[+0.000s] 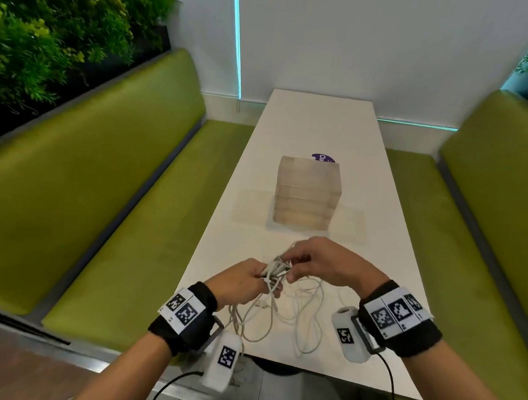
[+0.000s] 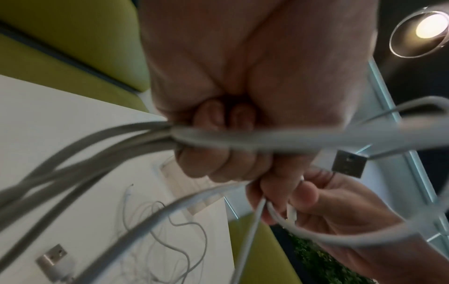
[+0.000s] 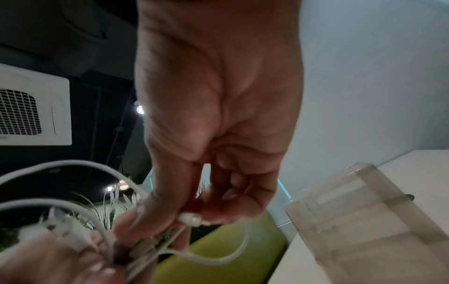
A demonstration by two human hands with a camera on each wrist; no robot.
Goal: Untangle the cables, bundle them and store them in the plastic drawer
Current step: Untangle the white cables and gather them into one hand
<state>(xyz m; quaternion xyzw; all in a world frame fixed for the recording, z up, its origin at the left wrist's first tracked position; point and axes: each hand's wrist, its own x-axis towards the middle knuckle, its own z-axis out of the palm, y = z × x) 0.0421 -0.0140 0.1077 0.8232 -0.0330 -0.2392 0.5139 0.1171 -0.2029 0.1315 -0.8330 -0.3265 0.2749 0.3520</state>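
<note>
Both hands, left hand (image 1: 243, 277) and right hand (image 1: 323, 263), grasp cables (image 1: 270, 315); wrist views reveal plugs.

Both forearms reach forward side by side, each wrist wrapped in a black band with printed markers. The left hand (image 1: 243, 279) sits at about seven o'clock of the right hand (image 1: 323, 263), fingers curled tight into a fist. The right hand's thumb and fingertips pinch together, pointing toward nine o'clock.
</note>
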